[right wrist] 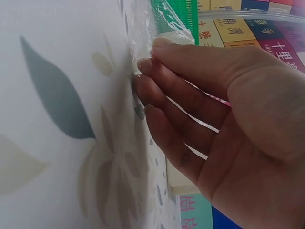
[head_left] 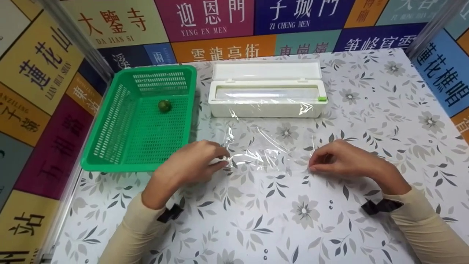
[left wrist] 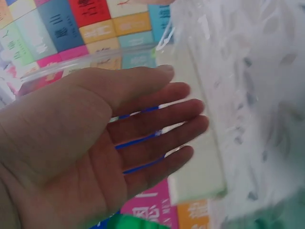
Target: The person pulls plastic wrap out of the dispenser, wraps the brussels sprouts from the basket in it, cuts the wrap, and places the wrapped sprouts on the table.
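A sheet of clear plastic wrap (head_left: 260, 154) stretches toward the person from a white wrap dispenser (head_left: 267, 109), whose lid (head_left: 266, 70) stands raised. At the sheet's left edge is my left hand (head_left: 196, 161), thumb and fingertips a little apart. The left wrist view shows that hand (left wrist: 119, 138) with its fingers fairly straight beside the wrap (left wrist: 238, 95). My right hand (head_left: 342, 159) pinches the sheet's right corner between thumb and forefinger. In the right wrist view, wrap (right wrist: 143, 33) runs up to those fingertips (right wrist: 159, 44), the other fingers bent loosely below.
A green plastic basket (head_left: 137, 167) stands on the left, close by the left forearm, with one small round green-brown fruit (head_left: 164, 106) inside. A green slider (head_left: 322, 99) sits at the dispenser's right end. The flowered tablecloth (head_left: 304, 220) covers the table; printed panels wall the back and sides.
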`<state>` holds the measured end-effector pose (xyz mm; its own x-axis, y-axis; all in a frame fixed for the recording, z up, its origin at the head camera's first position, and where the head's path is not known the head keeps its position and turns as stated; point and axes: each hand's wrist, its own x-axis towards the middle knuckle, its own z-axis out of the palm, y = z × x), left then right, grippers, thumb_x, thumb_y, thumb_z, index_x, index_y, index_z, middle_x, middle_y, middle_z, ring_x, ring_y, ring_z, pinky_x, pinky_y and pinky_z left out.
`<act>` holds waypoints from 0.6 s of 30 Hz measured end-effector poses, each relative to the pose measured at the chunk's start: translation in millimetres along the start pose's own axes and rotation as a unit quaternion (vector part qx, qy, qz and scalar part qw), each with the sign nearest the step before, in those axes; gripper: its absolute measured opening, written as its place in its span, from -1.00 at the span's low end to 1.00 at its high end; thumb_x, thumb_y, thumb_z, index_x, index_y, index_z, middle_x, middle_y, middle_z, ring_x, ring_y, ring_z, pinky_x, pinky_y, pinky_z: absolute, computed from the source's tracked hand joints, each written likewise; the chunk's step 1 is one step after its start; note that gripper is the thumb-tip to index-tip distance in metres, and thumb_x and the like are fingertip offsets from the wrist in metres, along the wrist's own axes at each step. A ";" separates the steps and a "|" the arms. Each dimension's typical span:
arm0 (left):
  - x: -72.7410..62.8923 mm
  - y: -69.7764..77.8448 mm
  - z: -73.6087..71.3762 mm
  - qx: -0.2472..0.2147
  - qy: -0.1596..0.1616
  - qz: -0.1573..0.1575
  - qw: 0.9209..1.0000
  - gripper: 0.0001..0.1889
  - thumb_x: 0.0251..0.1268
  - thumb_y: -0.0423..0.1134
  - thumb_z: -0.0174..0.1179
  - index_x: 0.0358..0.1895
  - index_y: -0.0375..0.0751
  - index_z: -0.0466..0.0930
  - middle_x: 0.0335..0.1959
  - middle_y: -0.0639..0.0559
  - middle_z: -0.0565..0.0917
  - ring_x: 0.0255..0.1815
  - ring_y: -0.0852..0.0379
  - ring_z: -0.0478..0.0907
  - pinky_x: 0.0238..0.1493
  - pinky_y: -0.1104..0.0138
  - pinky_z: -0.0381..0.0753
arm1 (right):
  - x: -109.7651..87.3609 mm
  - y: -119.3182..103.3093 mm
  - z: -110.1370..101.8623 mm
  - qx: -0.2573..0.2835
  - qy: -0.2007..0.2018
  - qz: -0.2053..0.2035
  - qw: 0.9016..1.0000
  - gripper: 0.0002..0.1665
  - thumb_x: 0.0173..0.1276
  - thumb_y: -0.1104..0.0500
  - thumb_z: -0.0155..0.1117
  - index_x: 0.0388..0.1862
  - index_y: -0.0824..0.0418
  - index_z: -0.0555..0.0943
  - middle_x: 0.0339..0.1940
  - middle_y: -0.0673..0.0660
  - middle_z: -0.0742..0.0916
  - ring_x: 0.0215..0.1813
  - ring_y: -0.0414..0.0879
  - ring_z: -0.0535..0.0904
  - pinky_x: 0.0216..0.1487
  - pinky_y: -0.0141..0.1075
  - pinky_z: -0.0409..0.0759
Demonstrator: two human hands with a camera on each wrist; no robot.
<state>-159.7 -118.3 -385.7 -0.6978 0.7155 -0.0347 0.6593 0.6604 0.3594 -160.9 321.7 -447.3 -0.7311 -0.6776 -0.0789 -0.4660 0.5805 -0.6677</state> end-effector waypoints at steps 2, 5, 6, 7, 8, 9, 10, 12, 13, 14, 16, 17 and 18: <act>-1.2 -2.8 -11.7 0.007 0.032 -0.010 0.999 -0.83 0.59 -0.15 0.32 0.05 -0.06 0.83 -0.06 0.08 0.86 -0.02 0.07 0.82 -0.01 0.17 0.82 | -0.1 1.2 1.5 -0.002 0.014 -0.003 1.000 -0.94 0.46 0.08 0.54 -0.15 -0.11 0.84 -0.26 -0.22 0.87 -0.21 -0.31 0.79 -0.07 -0.40 0.77; -4.5 -11.1 -32.2 0.014 0.102 -0.038 0.994 -0.81 0.59 -0.14 0.31 0.06 -0.09 0.82 -0.04 0.04 0.86 0.00 0.05 0.82 0.02 0.13 0.83 | -0.5 2.9 4.5 -0.003 0.035 -0.008 0.999 -0.93 0.44 0.12 0.56 -0.16 -0.09 0.85 -0.25 -0.21 0.88 -0.22 -0.31 0.80 -0.09 -0.39 0.78; -5.6 -15.5 -39.4 0.011 0.128 -0.048 0.991 -0.80 0.59 -0.15 0.32 0.07 -0.12 0.81 -0.02 0.01 0.86 0.01 0.03 0.82 0.03 0.12 0.83 | -0.5 3.6 5.6 -0.004 0.043 -0.009 0.999 -0.92 0.43 0.13 0.57 -0.17 -0.08 0.85 -0.26 -0.21 0.88 -0.22 -0.32 0.80 -0.10 -0.39 0.79; -6.2 -21.3 -46.8 0.008 0.153 -0.058 0.987 -0.80 0.59 -0.16 0.31 0.07 -0.13 0.81 -0.01 -0.01 0.86 0.02 0.02 0.81 0.05 0.10 0.82 | -0.5 4.0 6.7 -0.004 0.050 -0.010 0.999 -0.91 0.41 0.14 0.58 -0.17 -0.07 0.85 -0.26 -0.21 0.88 -0.22 -0.32 0.80 -0.10 -0.38 0.79; -6.3 -27.6 -54.2 0.004 0.176 -0.068 0.982 -0.80 0.59 -0.18 0.31 0.07 -0.16 0.81 -0.01 -0.03 0.86 0.03 0.00 0.81 0.07 0.09 0.82 | -0.6 4.5 7.8 -0.004 0.056 -0.011 0.998 -0.90 0.40 0.15 0.58 -0.18 -0.07 0.86 -0.26 -0.21 0.88 -0.22 -0.32 0.80 -0.11 -0.38 0.79; -6.1 -34.3 -61.5 0.002 0.196 -0.080 0.977 -0.80 0.59 -0.18 0.30 0.06 -0.17 0.80 0.00 -0.05 0.85 0.03 -0.01 0.80 0.09 0.08 0.81 | -0.5 5.2 8.9 -0.004 0.063 -0.013 0.998 -0.89 0.39 0.16 0.59 -0.18 -0.07 0.86 -0.26 -0.21 0.88 -0.23 -0.32 0.79 -0.11 -0.38 0.80; -5.0 -41.7 -68.2 -0.002 0.212 -0.091 0.973 -0.81 0.60 -0.19 0.30 0.06 -0.18 0.80 0.01 -0.07 0.85 0.03 -0.02 0.79 0.10 0.08 0.80 | -0.5 5.9 10.1 -0.005 0.069 -0.013 0.998 -0.88 0.38 0.17 0.60 -0.18 -0.07 0.86 -0.26 -0.22 0.88 -0.23 -0.33 0.79 -0.12 -0.38 0.80; -0.7 -56.8 -79.8 -0.006 0.232 -0.120 0.965 -0.80 0.60 -0.21 0.28 0.07 -0.20 0.79 0.02 -0.10 0.84 0.02 -0.03 0.78 0.11 0.08 0.80 | -0.9 6.9 12.6 -0.007 0.079 -0.017 0.997 -0.87 0.36 0.18 0.61 -0.18 -0.06 0.86 -0.26 -0.22 0.87 -0.24 -0.33 0.78 -0.14 -0.39 0.79; 1.5 -64.3 -84.9 -0.009 0.237 -0.133 0.962 -0.79 0.61 -0.21 0.27 0.07 -0.21 0.79 0.03 -0.12 0.84 0.03 -0.04 0.77 0.13 0.07 0.79 | -1.2 7.3 13.7 -0.006 0.082 -0.019 0.996 -0.87 0.36 0.18 0.62 -0.18 -0.06 0.86 -0.26 -0.22 0.87 -0.24 -0.34 0.78 -0.14 -0.39 0.79; 3.8 -71.1 -89.3 -0.012 0.239 -0.151 0.959 -0.78 0.62 -0.20 0.26 0.09 -0.21 0.79 0.04 -0.13 0.83 0.05 -0.04 0.76 0.16 0.07 0.78 | -1.5 7.8 14.8 -0.004 0.084 -0.020 0.996 -0.87 0.36 0.18 0.62 -0.18 -0.05 0.86 -0.26 -0.22 0.87 -0.24 -0.34 0.78 -0.15 -0.39 0.79; 7.8 -84.8 -96.4 -0.017 0.239 -0.180 0.954 -0.76 0.64 -0.20 0.23 0.13 -0.21 0.78 0.06 -0.15 0.83 0.07 -0.06 0.75 0.19 0.03 0.77 | -2.0 8.2 16.6 -0.001 0.086 -0.019 0.996 -0.87 0.36 0.18 0.61 -0.17 -0.04 0.86 -0.25 -0.21 0.87 -0.24 -0.33 0.78 -0.15 -0.40 0.79; 9.6 -91.0 -99.1 -0.020 0.238 -0.192 0.952 -0.74 0.65 -0.19 0.21 0.15 -0.22 0.77 0.08 -0.17 0.82 0.08 -0.07 0.75 0.21 0.01 0.76 | -2.2 8.1 17.2 0.001 0.086 -0.018 0.996 -0.88 0.37 0.17 0.61 -0.17 -0.04 0.86 -0.25 -0.20 0.88 -0.23 -0.33 0.78 -0.14 -0.40 0.79; 11.2 -97.1 -101.5 -0.021 0.235 -0.203 0.950 -0.73 0.65 -0.19 0.20 0.16 -0.24 0.77 0.09 -0.18 0.82 0.10 -0.09 0.75 0.24 -0.01 0.74 | -2.2 8.0 17.7 0.004 0.086 -0.016 0.996 -0.88 0.37 0.17 0.61 -0.16 -0.04 0.86 -0.24 -0.19 0.88 -0.23 -0.33 0.78 -0.14 -0.40 0.79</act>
<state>-259.9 -197.6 -326.3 -0.9469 0.2162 0.2381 0.3040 0.8434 0.4430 -154.2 319.9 -465.6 -0.7910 -0.6078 0.0696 -0.4864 0.5560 -0.6740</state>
